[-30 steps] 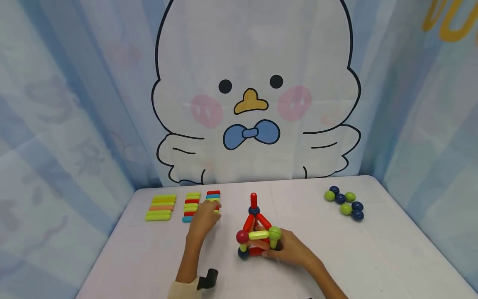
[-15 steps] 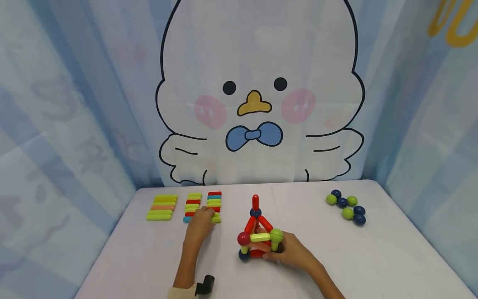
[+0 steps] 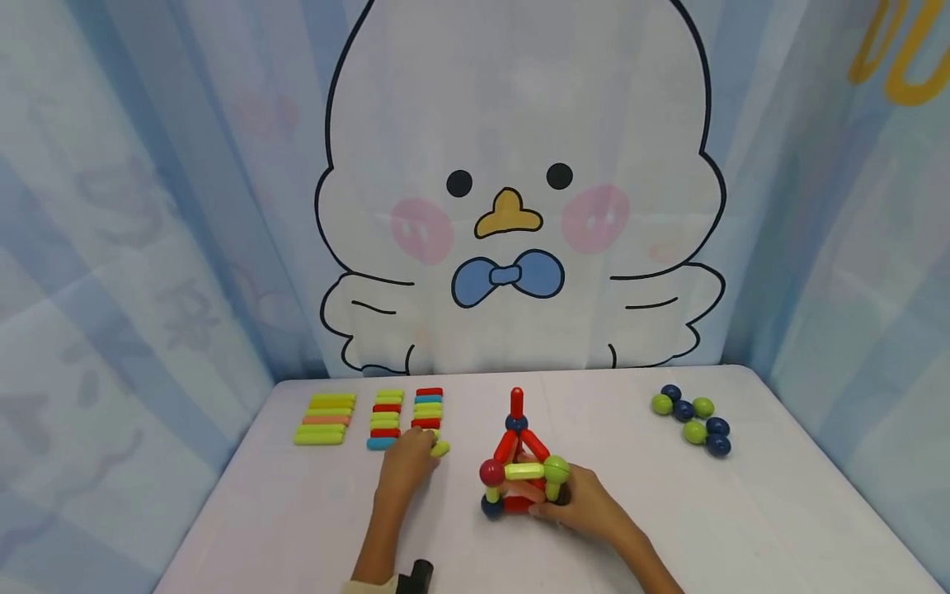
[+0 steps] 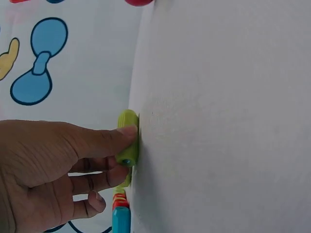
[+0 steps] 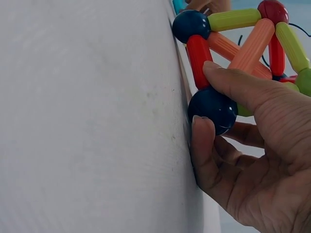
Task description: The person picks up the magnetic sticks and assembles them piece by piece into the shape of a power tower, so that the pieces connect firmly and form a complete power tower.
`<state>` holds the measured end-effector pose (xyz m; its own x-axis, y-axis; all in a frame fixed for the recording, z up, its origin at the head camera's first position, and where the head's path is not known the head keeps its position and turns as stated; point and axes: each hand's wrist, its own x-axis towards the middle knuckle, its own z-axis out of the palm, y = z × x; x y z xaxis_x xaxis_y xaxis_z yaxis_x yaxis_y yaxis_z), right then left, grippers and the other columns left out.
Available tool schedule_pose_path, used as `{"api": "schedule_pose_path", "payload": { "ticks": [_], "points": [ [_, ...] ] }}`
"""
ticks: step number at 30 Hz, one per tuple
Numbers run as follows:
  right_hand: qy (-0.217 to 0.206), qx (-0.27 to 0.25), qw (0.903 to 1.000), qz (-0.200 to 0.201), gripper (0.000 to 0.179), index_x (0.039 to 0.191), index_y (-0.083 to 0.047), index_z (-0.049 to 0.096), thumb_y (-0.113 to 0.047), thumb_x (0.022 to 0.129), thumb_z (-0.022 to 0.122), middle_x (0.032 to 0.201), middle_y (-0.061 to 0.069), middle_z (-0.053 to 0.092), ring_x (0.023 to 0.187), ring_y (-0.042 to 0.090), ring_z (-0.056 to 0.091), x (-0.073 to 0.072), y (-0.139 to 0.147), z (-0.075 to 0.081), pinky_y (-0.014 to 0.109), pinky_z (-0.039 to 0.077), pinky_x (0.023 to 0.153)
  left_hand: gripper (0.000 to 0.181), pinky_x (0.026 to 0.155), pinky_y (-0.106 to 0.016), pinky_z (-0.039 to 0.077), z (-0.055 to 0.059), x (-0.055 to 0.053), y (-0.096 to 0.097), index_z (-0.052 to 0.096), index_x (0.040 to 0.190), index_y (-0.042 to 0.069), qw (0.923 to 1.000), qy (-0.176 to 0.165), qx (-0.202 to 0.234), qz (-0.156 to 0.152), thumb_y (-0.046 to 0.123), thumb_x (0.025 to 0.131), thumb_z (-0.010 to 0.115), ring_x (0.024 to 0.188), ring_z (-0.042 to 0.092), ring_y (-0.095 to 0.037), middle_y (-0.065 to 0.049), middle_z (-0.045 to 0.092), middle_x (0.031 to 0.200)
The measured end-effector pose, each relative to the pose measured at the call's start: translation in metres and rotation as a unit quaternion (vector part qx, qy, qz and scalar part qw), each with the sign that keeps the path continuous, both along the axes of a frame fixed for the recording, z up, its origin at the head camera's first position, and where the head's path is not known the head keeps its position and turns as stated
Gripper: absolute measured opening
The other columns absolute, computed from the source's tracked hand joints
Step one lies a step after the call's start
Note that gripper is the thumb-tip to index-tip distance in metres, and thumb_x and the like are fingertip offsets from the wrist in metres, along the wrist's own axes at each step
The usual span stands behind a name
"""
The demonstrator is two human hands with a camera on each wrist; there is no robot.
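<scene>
My left hand (image 3: 405,469) is at the near end of the third column of rods. Between thumb and fingers it pinches a short yellow-green rod (image 4: 128,137), which sits a little askew of its column. A model of magnetic rods and balls (image 3: 524,471) stands on the table right of it. Red, orange and yellow-green rods join its dark blue, red and green balls, and one red rod (image 3: 517,403) points up at the top. My right hand (image 3: 590,505) grips the model's lower right corner, thumb on a red rod (image 5: 198,60) and fingers about a dark blue ball (image 5: 214,109).
Long yellow-green, yellow and orange rods (image 3: 323,419) lie in a column at the far left. A second column of short rods (image 3: 385,419) is beside the third (image 3: 429,400). Loose blue and green balls (image 3: 694,431) lie at the back right. A printed curtain (image 3: 512,330) hangs behind the table.
My left hand has drawn back to the column's near end, and the yellow-green rod there has shifted slightly toward me. My right hand still holds the model in place. The head view tilts slightly.
</scene>
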<state>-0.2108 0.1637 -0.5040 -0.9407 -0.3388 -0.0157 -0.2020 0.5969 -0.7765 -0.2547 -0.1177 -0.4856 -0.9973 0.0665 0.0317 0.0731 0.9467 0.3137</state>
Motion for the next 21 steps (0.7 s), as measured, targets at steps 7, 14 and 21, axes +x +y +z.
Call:
{"api": "schedule_pose_path", "payload": {
  "ticks": [7,14,21],
  "points": [
    [-0.008,0.006,0.9998,-0.020,0.055,0.116,-0.008,0.058,-0.036,0.077,0.082,0.098,0.001,0.061,0.087,0.015,0.054,0.003,-0.002,0.004,0.031,0.053,0.077,0.019,0.075,-0.033,0.057,0.010,0.000,0.001,0.068,0.099,0.006,0.9827,-0.064,0.160,-0.069,0.016,0.085,0.075,0.081,0.057,-0.016,-0.004,0.064,0.088],
    [0.001,0.004,0.9999,-0.009,0.053,0.115,-0.007,0.058,-0.035,0.078,0.082,0.096,0.001,0.060,0.085,0.015,0.053,0.003,-0.003,0.005,0.023,0.048,0.072,0.024,0.077,-0.028,0.057,0.037,0.009,-0.005,0.063,0.105,0.007,0.9253,-0.057,0.350,-0.135,0.023,0.088,0.072,0.087,0.065,-0.016,-0.004,0.068,0.095],
    [-0.006,0.011,0.9998,-0.014,0.053,0.116,-0.007,0.057,-0.036,0.078,0.081,0.095,0.002,0.060,0.079,0.014,0.055,0.003,-0.003,0.005,0.023,0.049,0.066,0.026,0.069,-0.024,0.051,0.063,0.026,-0.002,0.064,0.104,0.011,0.9061,-0.018,0.371,-0.203,0.024,0.085,0.075,0.086,0.063,-0.014,-0.003,0.067,0.095]
  ]
}}
